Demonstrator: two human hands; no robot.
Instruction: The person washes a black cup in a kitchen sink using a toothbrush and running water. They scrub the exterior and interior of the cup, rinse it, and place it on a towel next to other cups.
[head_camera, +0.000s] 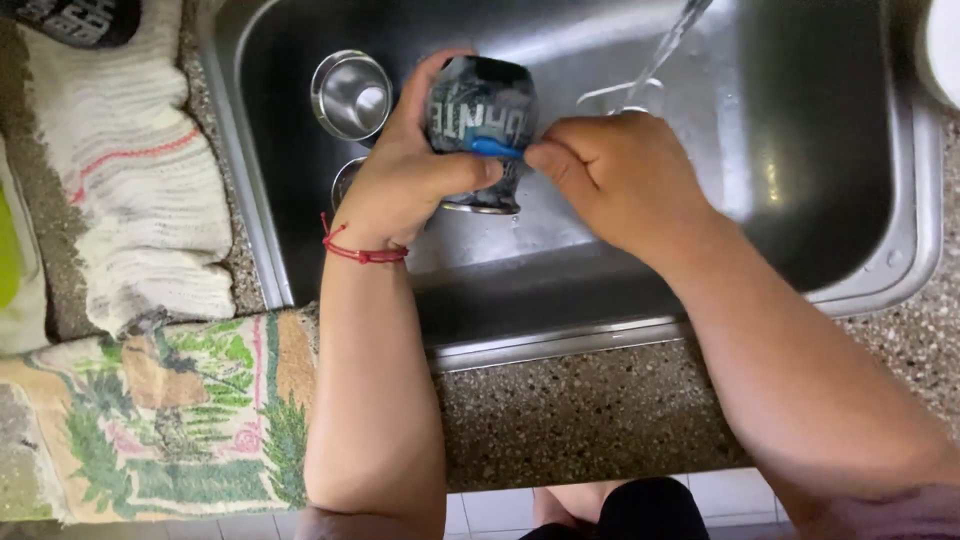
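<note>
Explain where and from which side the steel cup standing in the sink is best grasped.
Grip the steel cup by its rim, coming from straight above: it stands upright with its mouth open. Approach from its left, since the left hand and the dark cup it holds crowd the right.

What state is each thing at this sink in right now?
Dark printed cup: held over the sink, tilted.
Left hand: gripping the cup.
Right hand: closed on a small blue thing against the cup.
Water stream: running.
Steel cup: upright in the sink.
Towels: spread on the counter.
</note>
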